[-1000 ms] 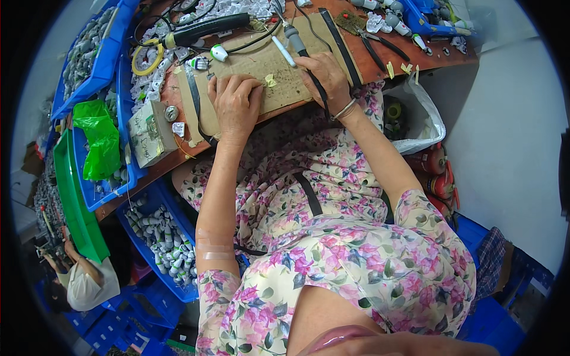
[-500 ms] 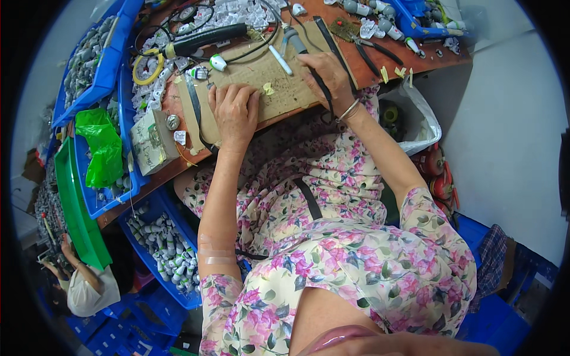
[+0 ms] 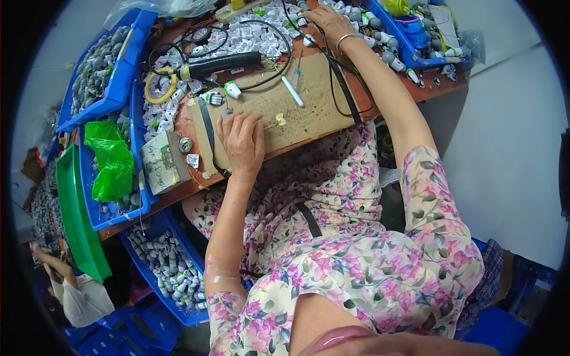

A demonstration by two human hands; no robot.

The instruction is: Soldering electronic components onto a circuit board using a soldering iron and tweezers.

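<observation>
My left hand (image 3: 242,141) rests palm down on a cardboard sheet (image 3: 320,98), its fingers stretched out and holding nothing. A yellow scrap (image 3: 280,119) lies just beyond those fingers. My right hand (image 3: 330,24) reaches to the far side of the bench, fingers bent downward beside a small white and green bulb piece (image 3: 301,21). Black cable (image 3: 330,74) trails from beneath it; what its fingers hold is hidden. On the cardboard lie a white pen-like stick (image 3: 292,92) and a thin screwdriver-like tool (image 3: 296,72). A white and green bulb housing (image 3: 232,89) stands near its far edge.
White plastic parts (image 3: 255,35) cover the far bench, with a black-handled tool (image 3: 225,64) and a yellow tape roll (image 3: 160,85). Blue bins (image 3: 127,59) stand left, another blue bin (image 3: 409,56) far right. A small box (image 3: 161,163) sits near the left edge. A person (image 3: 86,299) works at lower left.
My right hand has moved from the cardboard, where it held a black-handled tool, to the far side of the bench. My left hand stays on the cardboard. The view has shifted slightly.
</observation>
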